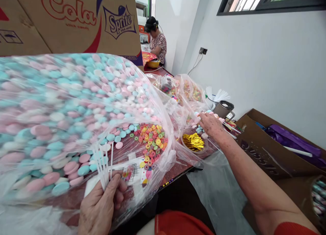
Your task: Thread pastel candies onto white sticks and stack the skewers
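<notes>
Head view: left hand (100,208) clenched on white sticks (104,165) (bottom edge, against the big candy bag (63,109)); right hand (210,124) laid on loose candies (200,128) beside the gold-tie bowl (205,147), grip unclear.

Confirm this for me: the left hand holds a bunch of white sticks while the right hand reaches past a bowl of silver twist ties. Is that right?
Not quite. The twist ties in the bowl are gold, not silver, as the head view shows. The rest stands: the left hand holds a bunch of white sticks, and the right hand reaches past the bowl.
</notes>
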`<control>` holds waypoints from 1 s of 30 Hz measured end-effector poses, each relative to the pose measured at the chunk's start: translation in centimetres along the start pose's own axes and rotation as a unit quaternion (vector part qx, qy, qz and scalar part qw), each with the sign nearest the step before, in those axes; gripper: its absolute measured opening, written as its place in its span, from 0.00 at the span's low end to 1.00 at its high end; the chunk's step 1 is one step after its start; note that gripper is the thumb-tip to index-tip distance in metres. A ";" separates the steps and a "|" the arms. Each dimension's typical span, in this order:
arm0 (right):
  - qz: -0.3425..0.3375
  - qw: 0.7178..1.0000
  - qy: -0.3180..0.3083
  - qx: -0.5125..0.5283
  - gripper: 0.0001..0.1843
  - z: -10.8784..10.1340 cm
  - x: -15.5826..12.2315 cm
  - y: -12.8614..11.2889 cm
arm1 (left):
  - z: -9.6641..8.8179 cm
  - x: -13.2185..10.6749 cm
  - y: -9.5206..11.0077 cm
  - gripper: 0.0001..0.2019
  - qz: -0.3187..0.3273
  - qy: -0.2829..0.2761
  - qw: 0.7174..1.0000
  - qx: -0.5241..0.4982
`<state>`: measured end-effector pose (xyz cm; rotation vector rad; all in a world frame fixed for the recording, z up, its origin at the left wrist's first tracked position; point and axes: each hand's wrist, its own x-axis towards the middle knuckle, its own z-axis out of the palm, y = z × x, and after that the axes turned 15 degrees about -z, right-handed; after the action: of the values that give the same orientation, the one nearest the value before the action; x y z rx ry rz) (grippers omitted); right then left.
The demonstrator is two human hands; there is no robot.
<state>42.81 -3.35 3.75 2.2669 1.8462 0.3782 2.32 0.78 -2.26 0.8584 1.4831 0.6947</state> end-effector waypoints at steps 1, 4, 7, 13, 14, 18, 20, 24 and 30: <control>-0.005 1.000 0.020 -0.003 0.16 0.0 -0.2 0.0 | 0.1 -0.1 0.0 0.24 0.001 0.005 1.000 -0.007; -0.019 0.993 0.114 0.007 0.18 -0.3 -1.3 -0.7 | 0.3 -0.1 0.0 0.22 0.007 0.007 1.000 -0.027; -0.043 0.979 0.193 0.051 0.20 -0.5 -2.6 -2.3 | 0.3 -0.2 0.0 0.19 0.022 0.000 0.999 -0.027; -0.046 0.969 0.220 0.102 0.20 0.4 -4.0 -5.1 | 0.5 -0.4 0.2 0.16 0.032 -0.006 0.999 -0.024; -0.044 0.968 0.224 0.102 0.20 0.6 -4.1 -5.4 | 0.5 -0.4 0.2 0.16 0.029 -0.004 0.999 -0.029; -0.035 0.964 0.243 0.099 0.22 1.0 -4.5 -6.0 | 0.7 -0.6 0.3 0.15 0.022 -0.004 0.999 -0.034; -0.036 0.961 0.255 0.096 0.22 1.1 -4.6 -6.3 | 0.7 -0.7 0.3 0.15 0.024 -0.008 0.999 -0.031; -0.028 0.957 0.276 0.087 0.23 1.3 -4.7 -7.0 | 0.6 -0.6 0.2 0.15 0.022 -0.021 0.999 -0.033; -0.031 0.953 0.288 0.086 0.24 2.2 -4.2 -8.1 | 0.3 -0.2 -0.4 0.16 0.023 -0.045 0.999 -0.010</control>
<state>35.18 -5.74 -1.14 2.3734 2.2849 0.9937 2.58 0.39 -2.47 0.8990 1.3786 0.6953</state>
